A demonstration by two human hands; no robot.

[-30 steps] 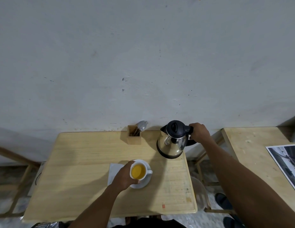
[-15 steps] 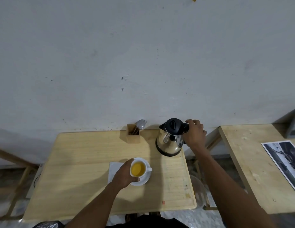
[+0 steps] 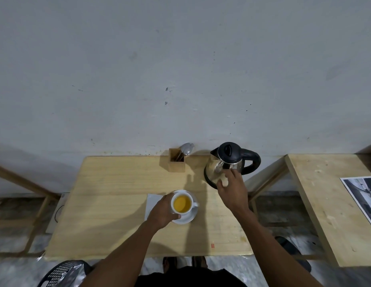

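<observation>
A white cup point(image 3: 182, 204) of yellow-orange tea stands on a white saucer point(image 3: 188, 218) on the wooden table point(image 3: 110, 204). My left hand point(image 3: 163, 211) is curled round the cup's left side. A steel kettle point(image 3: 226, 164) with a black lid and handle stands upright at the table's back right. My right hand point(image 3: 232, 187) hovers in front of the kettle with loosely spread fingers, off the handle, holding nothing.
A wooden holder point(image 3: 176, 160) with a spoon and fork stands by the wall, left of the kettle. A white napkin point(image 3: 152, 203) lies under the saucer's left side. A second wooden table point(image 3: 325, 204) with a printed photo point(image 3: 365, 195) stands to the right. A black plastic stool point(image 3: 62, 273) is at bottom left.
My right hand let go of the kettle's handle and drew back toward me, in front of the kettle. The left hand stays on the cup.
</observation>
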